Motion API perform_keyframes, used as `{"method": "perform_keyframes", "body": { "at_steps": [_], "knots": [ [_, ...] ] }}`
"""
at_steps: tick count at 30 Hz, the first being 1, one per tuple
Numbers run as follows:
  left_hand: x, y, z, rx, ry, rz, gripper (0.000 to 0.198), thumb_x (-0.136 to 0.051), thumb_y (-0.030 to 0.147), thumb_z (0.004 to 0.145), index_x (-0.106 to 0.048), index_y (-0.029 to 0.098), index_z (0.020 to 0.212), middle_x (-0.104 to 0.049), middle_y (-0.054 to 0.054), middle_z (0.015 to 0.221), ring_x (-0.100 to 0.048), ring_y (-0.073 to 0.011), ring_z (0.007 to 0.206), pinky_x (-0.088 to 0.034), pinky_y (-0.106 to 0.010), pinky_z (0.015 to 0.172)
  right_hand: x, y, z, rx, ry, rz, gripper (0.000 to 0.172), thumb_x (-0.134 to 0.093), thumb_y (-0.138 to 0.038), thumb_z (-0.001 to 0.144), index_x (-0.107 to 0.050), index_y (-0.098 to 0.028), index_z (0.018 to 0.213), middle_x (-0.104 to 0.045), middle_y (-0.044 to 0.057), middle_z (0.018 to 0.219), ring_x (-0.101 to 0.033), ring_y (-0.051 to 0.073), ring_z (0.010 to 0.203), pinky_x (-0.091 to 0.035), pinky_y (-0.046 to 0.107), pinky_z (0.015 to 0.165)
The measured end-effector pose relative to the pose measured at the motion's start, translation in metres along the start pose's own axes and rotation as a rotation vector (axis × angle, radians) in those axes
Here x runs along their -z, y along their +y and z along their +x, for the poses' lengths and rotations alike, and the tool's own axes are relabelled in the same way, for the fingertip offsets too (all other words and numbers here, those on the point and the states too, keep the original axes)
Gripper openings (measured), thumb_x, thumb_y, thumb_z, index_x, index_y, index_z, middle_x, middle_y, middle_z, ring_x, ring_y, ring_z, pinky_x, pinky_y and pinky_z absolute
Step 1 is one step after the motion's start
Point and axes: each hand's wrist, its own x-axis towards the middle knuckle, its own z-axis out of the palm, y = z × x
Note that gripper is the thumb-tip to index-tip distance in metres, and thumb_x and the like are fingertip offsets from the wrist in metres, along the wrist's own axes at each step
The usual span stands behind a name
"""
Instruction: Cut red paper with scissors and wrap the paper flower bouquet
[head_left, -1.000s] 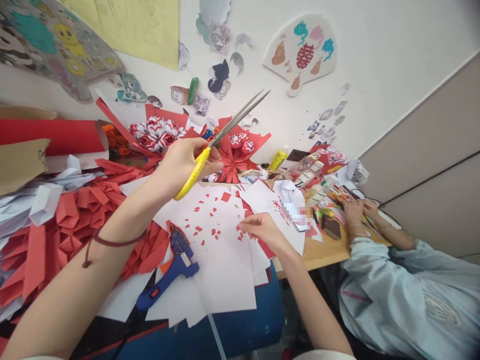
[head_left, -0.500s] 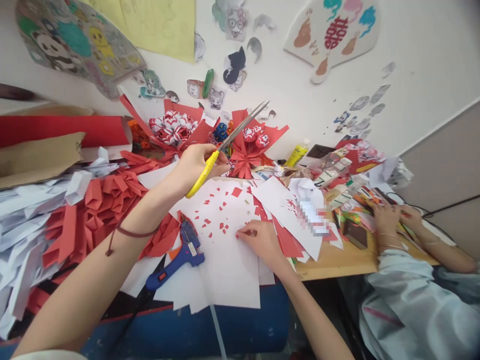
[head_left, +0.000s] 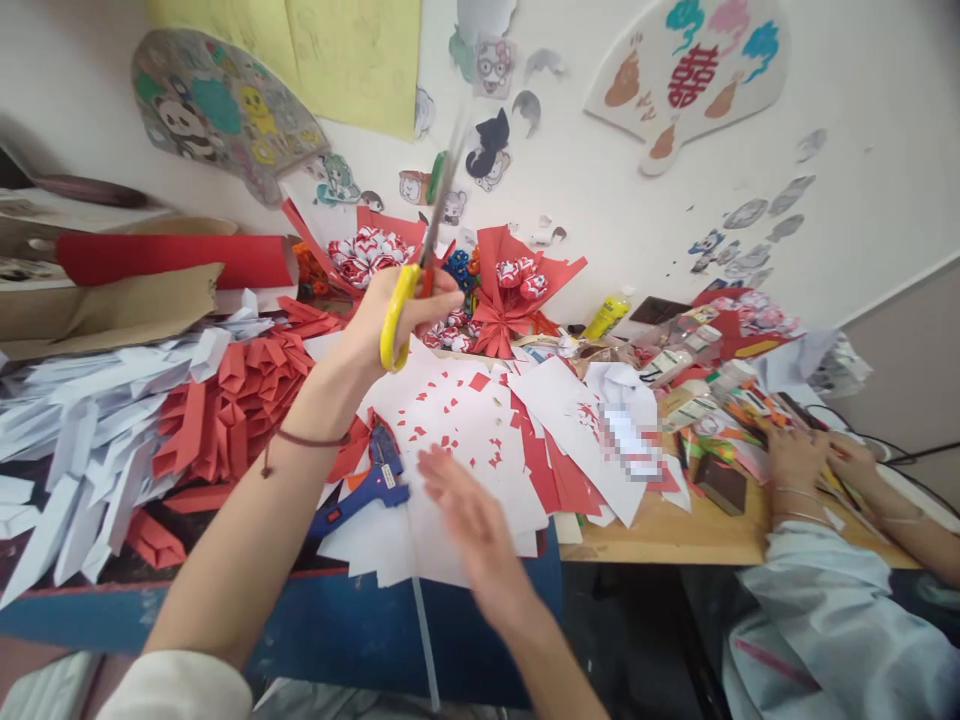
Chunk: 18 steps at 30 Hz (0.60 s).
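My left hand [head_left: 409,310] is raised above the table, closed around scissors [head_left: 401,325] with yellow handles. Their blurred blades point up toward the wall. Something red shows at its fingers, too small to name. Below and to the right, my right hand [head_left: 472,530] hovers over white paper sheets [head_left: 450,400], fingers stretched out and smeared by motion, with nothing seen in them. Small red paper scraps [head_left: 442,400] lie scattered on the sheets. Beside that hand, to its left, a blue glue gun [head_left: 367,490] rests with a clear stick trailing from it.
Folded red paper pieces [head_left: 232,400] and white ones [head_left: 97,440] are heaped on the left. Red-wrapped bouquets [head_left: 499,285] stand against the wall. A yellow bottle [head_left: 607,315] is at the back. On the right, another person's hands [head_left: 806,465] work over the wooden table [head_left: 630,540].
My right hand has left the scraps and moved left and nearer to me, its fingers opening out. The scissors in my left hand have swung more upright. The view has shifted a little left.
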Motion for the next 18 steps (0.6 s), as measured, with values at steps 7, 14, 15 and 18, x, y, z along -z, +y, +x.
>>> {"method": "perform_keyframes", "body": {
  "at_steps": [7,14,15,18],
  "knots": [
    [0.000,0.066,0.021,-0.160,0.160,-0.068,0.011,-0.061,0.022,0.081,-0.050,0.019,0.079,-0.040,0.006,0.059,-0.038,-0.0070,0.051,-0.032,-0.027,0.051,-0.096,0.002,-0.007,-0.301,-0.215,0.456,0.081,-0.042,-0.083,0.075,-0.063,-0.021,0.122,-0.069,0.013,0.123,-0.062,0.032,0.118,-0.051,0.049,0.096],
    [0.004,0.091,0.008,-0.238,0.108,0.202,0.016,-0.069,0.024,0.073,-0.056,0.016,0.072,-0.045,0.004,0.061,-0.039,-0.0073,0.057,-0.032,-0.024,0.054,0.026,-0.149,-0.026,-0.143,-0.332,0.121,0.041,-0.046,-0.069,0.071,-0.071,-0.045,0.092,-0.079,-0.006,0.094,-0.064,0.031,0.115,-0.053,0.047,0.081],
    [0.006,0.091,0.006,-0.240,0.099,0.242,0.018,-0.069,0.028,0.073,-0.057,0.016,0.071,-0.046,0.003,0.061,-0.040,-0.0077,0.058,-0.033,-0.023,0.054,0.045,-0.169,-0.026,-0.127,-0.341,0.103,0.040,-0.046,-0.068,0.069,-0.072,-0.045,0.088,-0.079,-0.006,0.093,-0.063,0.031,0.117,-0.053,0.047,0.081],
    [0.013,0.089,0.002,-0.216,0.054,0.377,0.025,-0.068,0.038,0.074,-0.059,0.015,0.073,-0.051,0.002,0.063,-0.043,-0.0091,0.059,-0.035,-0.022,0.054,0.085,-0.214,-0.023,-0.094,-0.367,0.048,0.034,-0.046,-0.064,0.064,-0.072,-0.044,0.075,-0.079,-0.005,0.090,-0.061,0.032,0.121,-0.053,0.049,0.080]
  ]
}}
